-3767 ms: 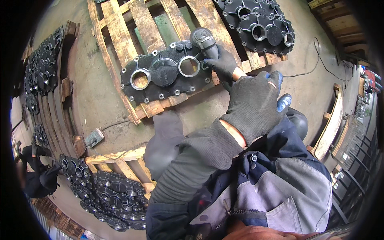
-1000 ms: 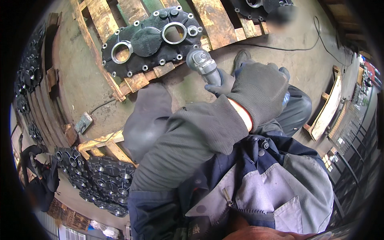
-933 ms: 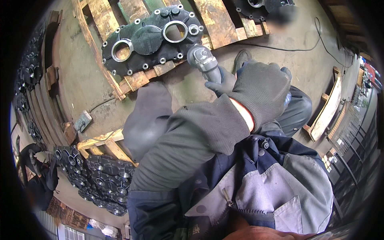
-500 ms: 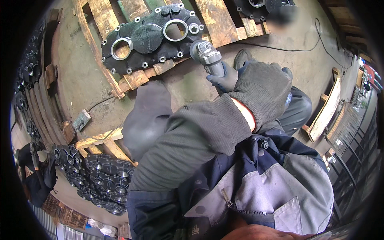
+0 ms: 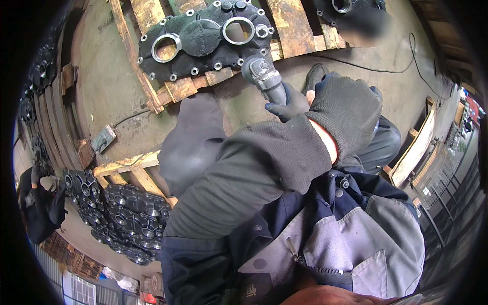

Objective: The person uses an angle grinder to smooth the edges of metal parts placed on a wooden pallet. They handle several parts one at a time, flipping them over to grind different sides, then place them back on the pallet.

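Observation:
My right hand [image 5: 290,104], in a dark glove with blue fingertips, is closed round the grey body of an angle grinder [image 5: 265,76]. The grinder's disc end points up and left, close to the lower right edge of a black cast metal cover [image 5: 201,43]. This cover has two large machined holes and lies on a wooden pallet. My left arm crosses in front of my body. The gloved left hand [image 5: 348,109] is curled just right of my right hand, its back toward me; what its fingers hold is hidden. Bare skin shows at my left wrist.
Another black cover [image 5: 351,7] lies at the far right of the pallet [image 5: 290,30]. Stacked covers [image 5: 132,218] stand at lower left, near a person [image 5: 43,203] in dark clothes. A cable [image 5: 366,65] crosses the floor; a small box [image 5: 103,138] with a cord lies left.
The pallet and cover have shifted right and up in the view. My hands and the grinder have moved slightly right and down, with the grinder still held.

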The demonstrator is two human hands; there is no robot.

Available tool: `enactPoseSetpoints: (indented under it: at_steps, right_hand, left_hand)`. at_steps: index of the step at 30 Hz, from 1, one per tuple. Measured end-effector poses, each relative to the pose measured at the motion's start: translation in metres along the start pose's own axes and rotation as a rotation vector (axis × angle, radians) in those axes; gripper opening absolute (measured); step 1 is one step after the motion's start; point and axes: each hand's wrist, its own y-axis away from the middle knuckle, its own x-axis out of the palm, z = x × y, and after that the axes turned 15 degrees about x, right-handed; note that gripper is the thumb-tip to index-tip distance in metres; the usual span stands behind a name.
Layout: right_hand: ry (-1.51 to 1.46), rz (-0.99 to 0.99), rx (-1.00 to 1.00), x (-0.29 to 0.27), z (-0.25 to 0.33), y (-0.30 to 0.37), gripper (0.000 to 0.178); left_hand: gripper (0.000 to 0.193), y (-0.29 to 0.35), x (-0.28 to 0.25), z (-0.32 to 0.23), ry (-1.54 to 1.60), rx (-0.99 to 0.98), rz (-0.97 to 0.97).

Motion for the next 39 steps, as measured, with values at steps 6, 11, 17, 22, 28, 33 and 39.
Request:
enactPoseSetpoints:
  at_steps: [6, 11, 17, 22, 28, 33, 39]
  right_hand:
    - [0.140, 0.113, 0.031, 0.002, 0.054, 0.007, 0.084]
    - [0.151, 0.112, 0.104, 0.008, 0.045, 0.005, 0.081]
    - [0.219, 0.145, 0.038, 0.006, 0.048, -0.003, 0.083]
    - [0.189, 0.075, 0.028, 0.013, 0.051, 0.013, 0.083]
    - [0.089, 0.084, 0.030, 0.007, 0.014, -0.012, 0.087]
    - [0.208, 0.040, 0.097, 0.009, 0.034, 0.005, 0.094]
    - [0.263, 0.084, 0.035, 0.022, 0.052, -0.001, 0.087]
  left_hand:
    - [0.032, 0.003, -0.006, 0.001, 0.007, -0.025, 0.012]
    - [0.032, 0.005, -0.010, -0.001, 0.003, -0.037, 0.004]
    - [0.032, 0.006, -0.009, 0.000, -0.002, -0.034, 0.003]
    - [0.030, 0.009, -0.009, 0.000, -0.003, -0.043, -0.039]
    - [0.027, 0.010, -0.014, -0.001, 0.015, -0.030, -0.022]
    - [0.026, 0.011, -0.015, 0.002, 0.037, -0.033, -0.015]
    - [0.024, 0.012, -0.030, 0.003, 0.057, -0.014, 0.048]
